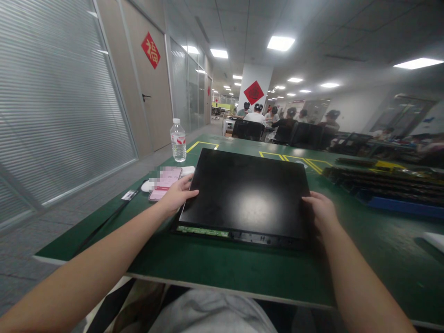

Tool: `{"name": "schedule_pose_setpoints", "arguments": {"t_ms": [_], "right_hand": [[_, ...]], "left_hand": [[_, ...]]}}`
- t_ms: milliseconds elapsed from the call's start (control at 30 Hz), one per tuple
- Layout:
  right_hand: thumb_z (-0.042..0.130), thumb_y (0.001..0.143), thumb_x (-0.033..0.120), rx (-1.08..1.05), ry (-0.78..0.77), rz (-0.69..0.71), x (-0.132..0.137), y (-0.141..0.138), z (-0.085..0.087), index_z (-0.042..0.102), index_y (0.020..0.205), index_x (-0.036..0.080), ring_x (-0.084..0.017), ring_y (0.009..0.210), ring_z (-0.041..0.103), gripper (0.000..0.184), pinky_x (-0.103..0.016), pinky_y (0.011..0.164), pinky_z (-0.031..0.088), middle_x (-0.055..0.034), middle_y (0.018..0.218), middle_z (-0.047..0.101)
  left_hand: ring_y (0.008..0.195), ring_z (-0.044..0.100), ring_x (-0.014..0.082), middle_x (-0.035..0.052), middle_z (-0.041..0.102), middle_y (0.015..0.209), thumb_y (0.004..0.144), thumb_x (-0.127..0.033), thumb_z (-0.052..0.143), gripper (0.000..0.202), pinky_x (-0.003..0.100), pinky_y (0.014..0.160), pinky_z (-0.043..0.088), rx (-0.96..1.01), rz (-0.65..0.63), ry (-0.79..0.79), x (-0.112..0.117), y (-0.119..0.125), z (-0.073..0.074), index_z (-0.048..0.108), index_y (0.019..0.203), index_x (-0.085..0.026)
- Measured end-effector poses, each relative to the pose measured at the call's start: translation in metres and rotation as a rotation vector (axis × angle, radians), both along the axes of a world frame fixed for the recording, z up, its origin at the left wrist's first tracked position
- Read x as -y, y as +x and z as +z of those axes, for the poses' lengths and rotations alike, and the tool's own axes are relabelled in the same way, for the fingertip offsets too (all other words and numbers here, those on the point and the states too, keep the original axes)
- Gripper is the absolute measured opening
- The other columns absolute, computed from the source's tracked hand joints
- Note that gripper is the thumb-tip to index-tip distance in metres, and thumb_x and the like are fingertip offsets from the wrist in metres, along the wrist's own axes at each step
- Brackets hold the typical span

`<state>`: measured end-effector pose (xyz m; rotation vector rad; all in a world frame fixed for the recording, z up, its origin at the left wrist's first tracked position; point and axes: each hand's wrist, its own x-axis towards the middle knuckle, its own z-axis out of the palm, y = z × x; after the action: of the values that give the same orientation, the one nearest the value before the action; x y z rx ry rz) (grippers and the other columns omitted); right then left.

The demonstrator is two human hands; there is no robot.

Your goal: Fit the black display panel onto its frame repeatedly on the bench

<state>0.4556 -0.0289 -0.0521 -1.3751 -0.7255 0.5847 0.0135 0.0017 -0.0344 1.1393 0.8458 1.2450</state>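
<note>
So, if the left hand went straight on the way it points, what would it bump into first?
Most likely the black panel: the left hand is at its left edge, thumb over its face, with no clear gap between. Exact fingertip depth is hard to judge.

Rectangular white ceiling lamps glow overhead; a hazy glare spots the flat black rectangular panel; the right background looks smeared.

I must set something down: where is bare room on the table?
Bare green table shows between black panel and near edge, and between right hand and white object. Crowded: phone and bottle left of the panel; dark stack far right.
</note>
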Motion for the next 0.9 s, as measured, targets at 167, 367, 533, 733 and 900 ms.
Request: {"name": "schedule_pose_setpoints", "arguments": {"t_ms": [167,367,533,733,900], "right_hand": [[0.072,0.05,0.012,-0.065,-0.069,-0.011,0.0024,-0.0038,0.0055,0.07,0.082,0.021,-0.018,0.06,0.066,0.033,-0.027,0.053,0.054,-0.0002,0.067,0.071],[0.071,0.05,0.012,-0.054,-0.082,-0.035,0.0036,-0.0056,0.0071,0.069,0.081,0.021,-0.018,0.059,0.065,0.033,-0.027,0.053,0.053,0.0007,0.065,0.07],[0.071,0.05,0.012,-0.055,-0.086,-0.026,0.0042,-0.008,0.0085,0.068,0.08,0.021,-0.019,0.059,0.065,0.032,-0.028,0.052,0.053,0.0004,0.064,0.07],[0.069,0.051,0.013,-0.054,-0.102,-0.023,0.0054,-0.011,0.0107,0.068,0.079,0.021,-0.018,0.057,0.064,0.029,-0.027,0.052,0.051,0.0004,0.063,0.069],[0.069,0.05,0.013,-0.042,-0.092,-0.029,0.0049,-0.0096,0.0088,0.068,0.079,0.021,-0.017,0.057,0.063,0.03,-0.027,0.054,0.051,0.001,0.062,0.068]], "left_hand": [[0.096,0.074,0.0289,0.0089,0.077,0.107,0.056,-0.007,0.083,0.078,0.04,0.085,0.058,-0.011,0.016,-0.012,0.0002,-0.0003,0.0016,0.06,0.13,-0.018],[0.09,0.075,0.0275,0.0088,0.078,0.103,0.055,-0.004,0.082,0.078,0.036,0.079,0.059,-0.024,0.02,-0.018,0.0,-0.0002,0.0022,0.06,0.129,-0.017],[0.091,0.074,0.0291,0.0091,0.078,0.102,0.054,-0.002,0.08,0.076,0.038,0.08,0.059,-0.025,0.024,-0.03,-0.0003,-0.0002,0.0021,0.062,0.127,-0.017],[0.093,0.074,0.0291,0.0093,0.078,0.104,0.054,-0.002,0.08,0.078,0.037,0.081,0.059,-0.034,0.021,-0.038,-0.001,-0.0004,0.0004,0.06,0.129,-0.017],[0.091,0.074,0.0284,0.0089,0.078,0.104,0.054,-0.003,0.081,0.078,0.037,0.08,0.059,-0.038,0.023,-0.042,-0.0013,-0.0009,0.0001,0.061,0.128,-0.017]]}}
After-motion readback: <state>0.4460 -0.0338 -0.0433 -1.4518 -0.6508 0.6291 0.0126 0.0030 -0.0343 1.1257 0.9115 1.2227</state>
